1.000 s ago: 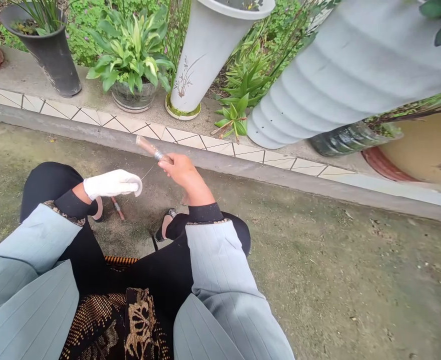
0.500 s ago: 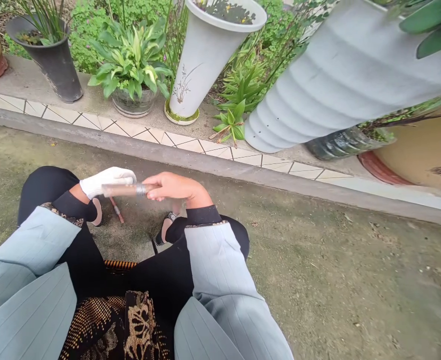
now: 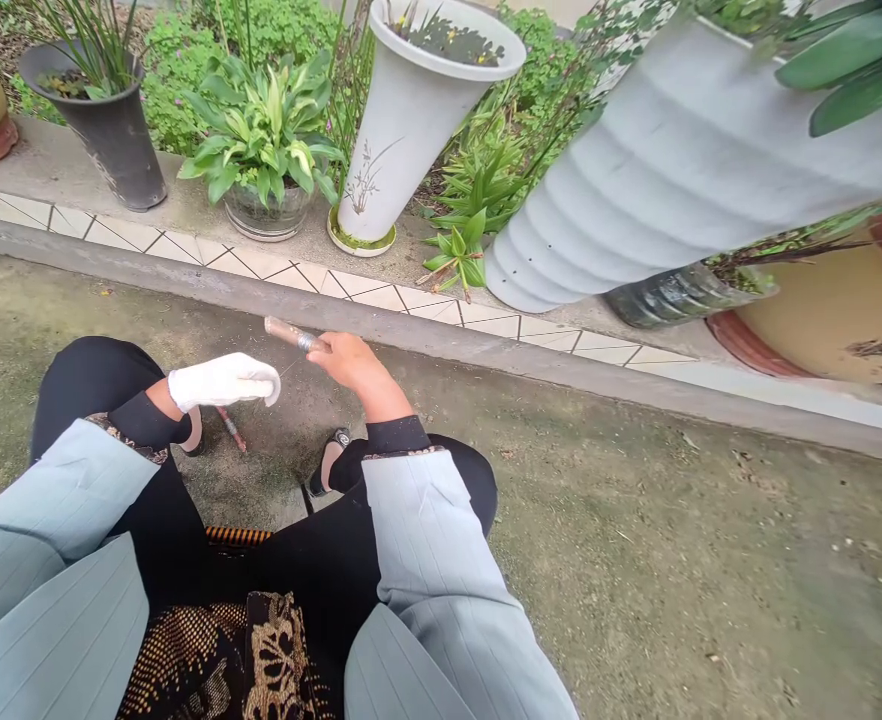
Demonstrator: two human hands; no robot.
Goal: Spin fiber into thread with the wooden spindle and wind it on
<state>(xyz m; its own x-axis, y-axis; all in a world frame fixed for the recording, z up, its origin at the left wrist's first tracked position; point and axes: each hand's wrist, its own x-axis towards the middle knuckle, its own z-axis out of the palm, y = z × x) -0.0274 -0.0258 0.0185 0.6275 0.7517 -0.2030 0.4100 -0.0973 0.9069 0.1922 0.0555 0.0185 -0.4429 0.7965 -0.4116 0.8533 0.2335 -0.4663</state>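
Note:
I sit low with my knees apart over a concrete floor. My right hand [image 3: 349, 358], bare, is closed round the end of a thin brown stick [image 3: 285, 333] with a metal band; the stick points up and to the left. My left hand [image 3: 223, 381] wears a white glove and is curled into a loose fist in front of my left knee; what it grips is hidden. A fine thread seems to run between glove and stick. Another short reddish stick [image 3: 229, 428] lies on the floor between my feet.
A tiled kerb [image 3: 411, 300] runs across in front of me. On it stand a dark pot [image 3: 103, 130], a leafy plant in a glass bowl [image 3: 265, 150], a tall white pot [image 3: 411, 120], a big ribbed grey pot [image 3: 673, 170] and a tan pot [image 3: 838, 310].
Half a second ago my right hand held the stick level against the glove. It has now swung away to the right and up, with the stick tilted, as it was a second ago.

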